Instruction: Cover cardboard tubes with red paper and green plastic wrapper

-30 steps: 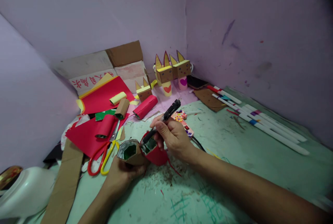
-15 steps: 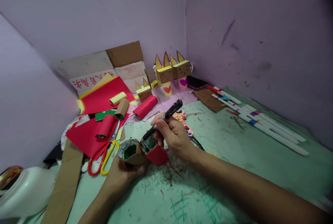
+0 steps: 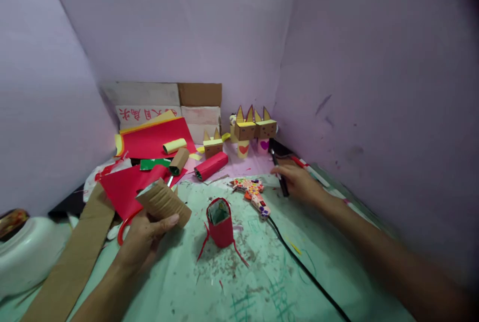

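Note:
My left hand (image 3: pixel 140 237) grips a brown corrugated cardboard tube (image 3: pixel 164 203), tilted above the table left of centre. A red paper-covered tube (image 3: pixel 220 227) stands upright on the green table cover, its open top showing a pale and green inside. Thin red strips hang from both its sides. Over to the right, my right hand (image 3: pixel 299 182) has a black pen (image 3: pixel 280 175) in its fingers. Between the red tube and that hand lies a flower-patterned glue gun (image 3: pixel 256 197) with a black cord.
Cardboard animal figures (image 3: pixel 245 130) stand at the back by an unfolded carton (image 3: pixel 200 93). Red paper (image 3: pixel 160 137), several rolled tubes (image 3: pixel 211 166) and partly hidden red-handled scissors (image 3: pixel 123 230) lie left. White-barrelled markers (image 3: pixel 318 175) lie along the right. A cardboard strip (image 3: pixel 71 257) runs front left.
My right hand has carried the pen rightward, away from the tubes. My left hand has moved left with the cardboard tube, tipping it, and the red tube now stands apart. The view has tilted up.

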Available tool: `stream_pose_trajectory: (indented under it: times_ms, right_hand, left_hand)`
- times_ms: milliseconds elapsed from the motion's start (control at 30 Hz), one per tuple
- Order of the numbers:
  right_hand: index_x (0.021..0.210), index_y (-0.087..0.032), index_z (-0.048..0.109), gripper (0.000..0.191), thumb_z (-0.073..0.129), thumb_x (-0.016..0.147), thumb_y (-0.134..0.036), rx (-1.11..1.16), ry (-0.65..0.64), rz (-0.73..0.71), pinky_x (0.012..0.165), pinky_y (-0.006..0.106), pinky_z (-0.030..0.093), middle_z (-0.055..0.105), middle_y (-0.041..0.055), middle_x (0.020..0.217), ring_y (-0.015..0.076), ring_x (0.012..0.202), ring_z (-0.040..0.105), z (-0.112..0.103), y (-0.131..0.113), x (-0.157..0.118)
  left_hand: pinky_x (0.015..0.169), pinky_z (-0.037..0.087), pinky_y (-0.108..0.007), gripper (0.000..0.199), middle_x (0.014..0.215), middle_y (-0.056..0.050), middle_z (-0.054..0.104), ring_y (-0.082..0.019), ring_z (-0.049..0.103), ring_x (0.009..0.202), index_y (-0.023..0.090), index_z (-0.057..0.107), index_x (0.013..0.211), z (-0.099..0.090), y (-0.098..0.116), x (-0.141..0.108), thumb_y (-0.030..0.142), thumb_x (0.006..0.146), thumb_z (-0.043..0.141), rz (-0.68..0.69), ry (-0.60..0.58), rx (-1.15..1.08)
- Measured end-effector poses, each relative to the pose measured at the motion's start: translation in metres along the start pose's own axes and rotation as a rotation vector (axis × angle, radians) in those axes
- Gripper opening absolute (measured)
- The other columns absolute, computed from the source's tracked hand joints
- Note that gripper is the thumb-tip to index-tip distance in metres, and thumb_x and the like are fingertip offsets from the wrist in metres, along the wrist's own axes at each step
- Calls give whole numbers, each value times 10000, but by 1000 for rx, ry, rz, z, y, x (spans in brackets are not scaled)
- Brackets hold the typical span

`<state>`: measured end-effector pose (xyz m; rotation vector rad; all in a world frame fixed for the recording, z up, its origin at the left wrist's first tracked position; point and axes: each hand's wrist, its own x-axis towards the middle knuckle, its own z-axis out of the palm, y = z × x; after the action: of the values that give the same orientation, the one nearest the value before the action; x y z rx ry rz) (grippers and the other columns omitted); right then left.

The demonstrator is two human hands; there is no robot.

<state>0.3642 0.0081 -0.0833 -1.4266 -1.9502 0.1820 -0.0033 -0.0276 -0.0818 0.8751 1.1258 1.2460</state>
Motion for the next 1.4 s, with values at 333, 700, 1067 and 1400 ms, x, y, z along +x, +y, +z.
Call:
stream_pose_trajectory:
  times_ms: [333,700,1067,1400]
  right_hand:
    - [918,-128,698,296,449,867,-279,-491,-187,301,610,343,397,715,178,826,315,779,657,4,-56,-15]
    - [881,-170,620,227,497,826,-353,-467,-160,404,500,275,292,728,79,765,229,690,670,50,-94,-30]
    - [1159,-167,609,423,444,870,-429,-578,78,558,679,363,452,695,157,1033,334,927,658,11,-22,1]
    - [1234,-86,531,535,636,746,-277,-302,45,384,929,543,389,537,242,1248,390,1156,503,16,-48,-8]
  left_hand:
    - [775,538,-353,657,989,-121,713,-318,649,952,122,619,1068,-4,-6,5,222,461,851,-1,-26,5]
    - [744,550,-352,610,949,-111,728,-303,670,893,126,633,1008,-2,-1,3,258,459,863,-57,-50,86]
    - [743,543,-366,648,955,-101,729,-306,671,889,140,616,1040,2,-1,0,267,449,851,-29,-33,102]
    - [735,522,-383,608,914,-105,715,-307,652,860,126,624,1002,8,-1,-3,205,435,827,18,-20,39]
